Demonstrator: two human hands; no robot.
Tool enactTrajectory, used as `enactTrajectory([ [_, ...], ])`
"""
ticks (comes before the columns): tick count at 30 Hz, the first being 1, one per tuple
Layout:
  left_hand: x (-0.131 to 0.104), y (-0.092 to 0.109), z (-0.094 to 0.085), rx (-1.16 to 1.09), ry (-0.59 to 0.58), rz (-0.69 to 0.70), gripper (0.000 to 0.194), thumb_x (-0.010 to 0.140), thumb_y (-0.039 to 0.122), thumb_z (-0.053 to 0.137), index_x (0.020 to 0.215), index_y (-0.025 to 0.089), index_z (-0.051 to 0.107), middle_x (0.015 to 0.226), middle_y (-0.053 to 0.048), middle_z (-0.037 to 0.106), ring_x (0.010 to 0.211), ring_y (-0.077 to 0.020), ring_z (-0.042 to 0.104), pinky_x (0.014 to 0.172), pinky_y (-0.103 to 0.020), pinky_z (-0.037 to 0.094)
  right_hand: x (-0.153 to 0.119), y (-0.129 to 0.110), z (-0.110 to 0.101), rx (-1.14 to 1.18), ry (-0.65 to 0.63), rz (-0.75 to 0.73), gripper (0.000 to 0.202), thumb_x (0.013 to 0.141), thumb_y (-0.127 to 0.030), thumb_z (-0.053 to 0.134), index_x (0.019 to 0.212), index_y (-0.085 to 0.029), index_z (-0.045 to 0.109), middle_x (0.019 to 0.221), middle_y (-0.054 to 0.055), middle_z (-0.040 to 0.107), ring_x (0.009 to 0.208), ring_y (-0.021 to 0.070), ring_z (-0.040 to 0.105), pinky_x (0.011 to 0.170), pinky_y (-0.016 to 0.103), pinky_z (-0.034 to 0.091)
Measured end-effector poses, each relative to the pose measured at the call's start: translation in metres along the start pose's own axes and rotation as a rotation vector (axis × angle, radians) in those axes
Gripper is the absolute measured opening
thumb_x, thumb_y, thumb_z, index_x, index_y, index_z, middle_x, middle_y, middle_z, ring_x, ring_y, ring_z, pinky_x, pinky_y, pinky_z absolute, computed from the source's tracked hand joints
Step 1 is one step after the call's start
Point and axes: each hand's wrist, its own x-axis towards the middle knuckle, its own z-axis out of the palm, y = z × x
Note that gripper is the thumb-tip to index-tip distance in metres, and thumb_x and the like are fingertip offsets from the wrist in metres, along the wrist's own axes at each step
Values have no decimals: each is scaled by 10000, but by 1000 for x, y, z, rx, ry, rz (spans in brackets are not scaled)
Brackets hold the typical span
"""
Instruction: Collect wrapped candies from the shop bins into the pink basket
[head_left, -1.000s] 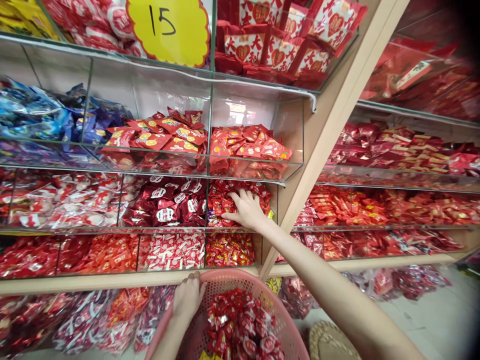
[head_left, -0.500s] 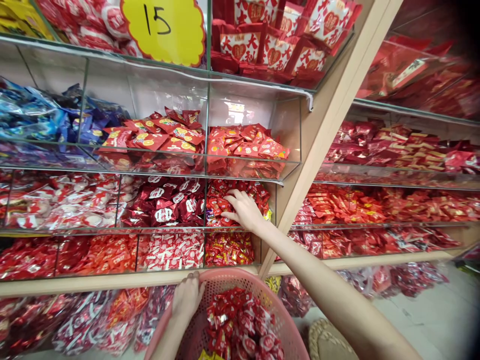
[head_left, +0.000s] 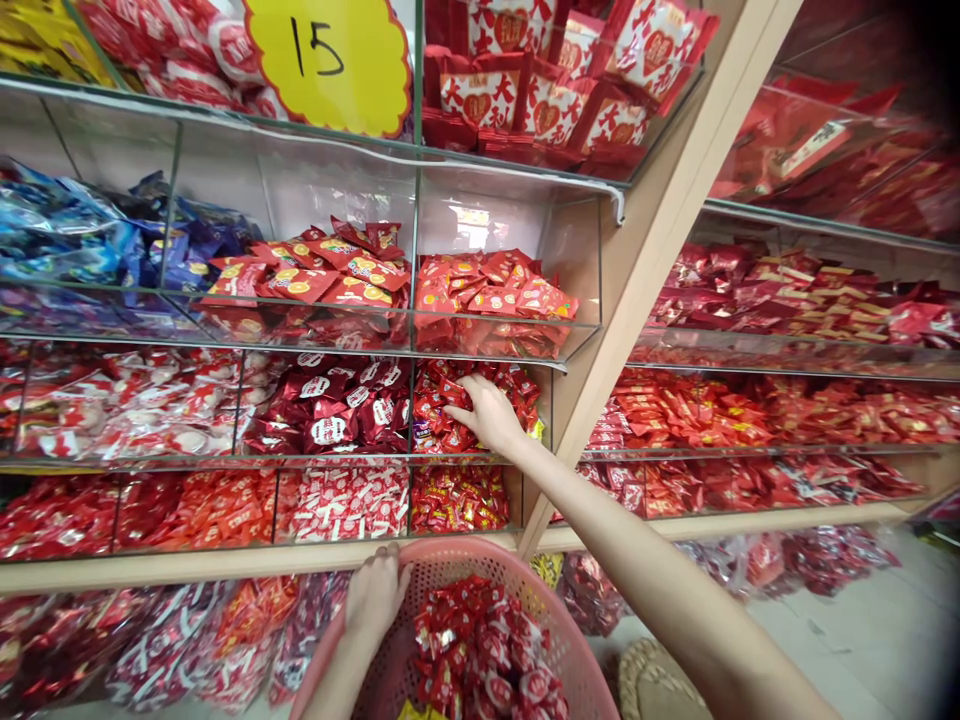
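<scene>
My right hand reaches into a shelf compartment of small red-wrapped candies. Its thumb and fingers are curved around some of these candies, with a gap between thumb and forefinger. Low in the view, my left hand is closed over the rim of a pink perforated basket. Inside the basket lie many red-wrapped candies and a few yellow ones. The part of the rim under my left fingers is hidden.
Dark red packets fill the compartment to the left. A glass-fronted shelf of orange-printed packets is above my right hand. A slanting wooden post divides the shelves. Bagged candies lie below, and a yellow price sign hangs above.
The fingers of my right hand have drawn in slightly over the red candies, thumb and forefinger nearer each other. My left hand has stayed on the basket rim.
</scene>
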Motion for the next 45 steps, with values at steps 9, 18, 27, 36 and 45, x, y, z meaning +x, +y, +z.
enactTrajectory([
  [9,-1,-1,-2,-12,-31,-6,426,881,369,269,1152,112,474,1030,-147,608,896,-206,607,720,-299,463,13,8,0,154,128,32,348,816,-403,534,1038,-134,535,1000,101,616,912,204,561,795,297,414],
  [18,0,-1,-1,-9,-16,-2,443,879,371,269,1166,102,473,1031,-150,612,896,-218,607,722,-315,466,7,-6,-4,103,85,-185,275,869,-353,454,1087,-190,494,1059,75,562,976,192,505,841,316,370],
  [27,1,-2,3,-15,-10,-4,447,881,386,257,1167,114,468,1033,-155,606,904,-212,605,732,-312,461,-9,-20,-19,233,132,-259,262,868,-312,455,1098,-195,498,1104,84,553,1035,191,486,875,321,371],
  [36,0,-2,6,14,24,8,433,882,378,248,1141,113,473,1008,-151,613,857,-225,618,691,-313,470,-87,-58,-36,871,309,163,263,776,-361,594,997,-233,535,1023,44,595,942,174,559,849,324,438],
  [45,-1,0,1,12,-5,1,414,877,391,268,1114,129,483,1007,-138,616,859,-217,620,702,-306,467,-193,-39,55,1618,-136,983,363,648,-455,687,893,-209,582,824,-2,611,722,125,569,646,244,452],
])
